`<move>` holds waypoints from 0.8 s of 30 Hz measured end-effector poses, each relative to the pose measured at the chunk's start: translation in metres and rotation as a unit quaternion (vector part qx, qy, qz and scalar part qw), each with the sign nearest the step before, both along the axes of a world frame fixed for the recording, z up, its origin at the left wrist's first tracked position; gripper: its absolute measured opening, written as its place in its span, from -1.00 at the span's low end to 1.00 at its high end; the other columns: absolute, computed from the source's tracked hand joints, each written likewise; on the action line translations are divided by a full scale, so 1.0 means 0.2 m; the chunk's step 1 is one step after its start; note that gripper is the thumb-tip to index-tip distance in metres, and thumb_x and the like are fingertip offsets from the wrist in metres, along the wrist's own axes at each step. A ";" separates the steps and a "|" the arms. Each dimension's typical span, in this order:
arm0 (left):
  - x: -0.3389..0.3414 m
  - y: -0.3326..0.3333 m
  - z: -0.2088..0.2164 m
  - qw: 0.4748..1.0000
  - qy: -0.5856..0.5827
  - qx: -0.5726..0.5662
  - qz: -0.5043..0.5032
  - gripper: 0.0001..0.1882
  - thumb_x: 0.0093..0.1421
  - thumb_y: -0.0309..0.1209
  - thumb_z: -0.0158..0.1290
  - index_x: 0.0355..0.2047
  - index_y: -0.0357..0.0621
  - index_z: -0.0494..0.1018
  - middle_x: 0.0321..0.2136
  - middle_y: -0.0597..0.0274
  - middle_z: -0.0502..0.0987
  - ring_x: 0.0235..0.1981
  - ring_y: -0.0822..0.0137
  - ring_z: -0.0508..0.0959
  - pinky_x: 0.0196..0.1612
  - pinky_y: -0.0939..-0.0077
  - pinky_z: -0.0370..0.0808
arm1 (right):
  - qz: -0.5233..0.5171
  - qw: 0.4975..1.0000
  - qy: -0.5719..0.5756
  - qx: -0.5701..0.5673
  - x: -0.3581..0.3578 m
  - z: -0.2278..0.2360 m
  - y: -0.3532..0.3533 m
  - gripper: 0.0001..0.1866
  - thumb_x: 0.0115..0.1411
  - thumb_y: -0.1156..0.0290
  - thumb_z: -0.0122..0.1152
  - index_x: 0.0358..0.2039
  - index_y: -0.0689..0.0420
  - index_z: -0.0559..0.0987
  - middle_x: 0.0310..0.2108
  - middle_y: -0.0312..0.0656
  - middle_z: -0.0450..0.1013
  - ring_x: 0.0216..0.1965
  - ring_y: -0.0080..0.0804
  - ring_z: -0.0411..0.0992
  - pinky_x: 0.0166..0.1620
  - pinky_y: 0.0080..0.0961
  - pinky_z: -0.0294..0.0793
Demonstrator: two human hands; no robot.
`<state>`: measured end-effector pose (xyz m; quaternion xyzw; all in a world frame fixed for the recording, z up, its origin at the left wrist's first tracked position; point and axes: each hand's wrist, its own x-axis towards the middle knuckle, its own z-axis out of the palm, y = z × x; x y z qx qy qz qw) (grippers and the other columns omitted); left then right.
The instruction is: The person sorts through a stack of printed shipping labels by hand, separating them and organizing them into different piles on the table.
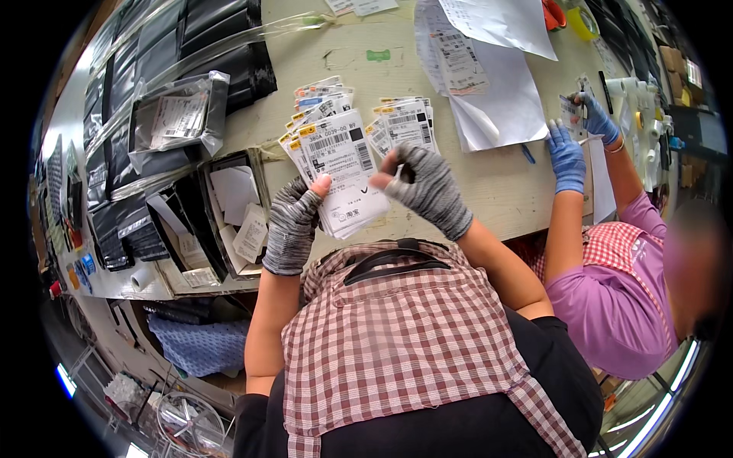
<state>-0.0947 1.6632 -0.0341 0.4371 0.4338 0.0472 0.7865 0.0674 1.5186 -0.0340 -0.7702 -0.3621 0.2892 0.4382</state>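
Observation:
My left hand [290, 225], in a grey knitted fingerless glove, grips a stack of white shipping labels [347, 172] printed with barcodes, its thumb pressed on the top one. To the right of the stack hovers my right hand [431, 187], gloved alike. Its fingers are curled but apart from the thumb, with nothing visible between them; the fingertips are slightly blurred. Just beyond that hand, a smaller pile of labels [401, 122] lies on the table. More fanned labels [324, 95] show behind the held stack; whether they belong to it I cannot tell.
Left, black plastic mailers [221, 46] cover the table, with a clear-wrapped parcel [175, 114] and an open box of papers [237, 191]. White sheets [496, 107] lie right of centre. A co-worker's blue-gloved hands [566, 156] work at the right, near yellow tape [582, 24].

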 end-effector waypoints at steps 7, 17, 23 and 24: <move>0.00 -0.01 0.00 1.000 0.019 0.011 0.000 -0.60 0.13 -0.24 0.13 -0.18 -0.37 0.45 -0.33 0.16 0.53 -0.36 0.42 0.53 -0.29 0.58 0.48 | -0.048 0.996 0.079 0.007 -0.02 -0.06 0.00 -0.72 -0.02 0.27 0.35 -0.57 0.23 0.53 -0.73 -0.24 0.37 -0.67 -0.56 0.28 -0.55 -0.54 0.29; 0.01 -0.01 0.01 1.000 0.004 0.012 -0.008 -0.61 0.10 -0.26 0.15 -0.22 -0.37 0.46 -0.37 0.14 0.53 -0.40 0.39 0.54 -0.34 0.57 0.49 | -0.033 0.997 0.053 -0.039 -0.01 -0.06 -0.02 -0.73 0.03 0.29 0.30 -0.49 0.26 0.53 -0.69 -0.16 0.40 -0.62 -0.50 0.35 -0.48 -0.51 0.36; 0.03 -0.04 0.03 1.000 -0.001 0.021 0.002 -0.62 0.13 -0.22 0.12 -0.23 -0.33 0.48 -0.44 0.22 0.52 -0.47 0.49 0.47 -0.42 0.64 0.39 | -0.074 0.991 0.107 0.003 -0.01 -0.05 -0.04 -0.70 0.02 0.37 0.36 -0.29 0.25 0.50 -0.47 -0.31 0.45 -0.42 -0.67 0.34 -0.31 -0.65 0.41; 0.03 -0.04 0.04 0.999 0.005 0.036 0.009 -0.63 0.15 -0.17 0.09 -0.28 -0.28 0.51 -0.54 0.33 0.50 -0.58 0.61 0.39 -0.55 0.73 0.28 | -0.074 0.991 0.107 0.002 -0.01 -0.06 -0.04 -0.70 0.02 0.37 0.36 -0.29 0.25 0.50 -0.47 -0.31 0.45 -0.42 -0.67 0.34 -0.31 -0.65 0.41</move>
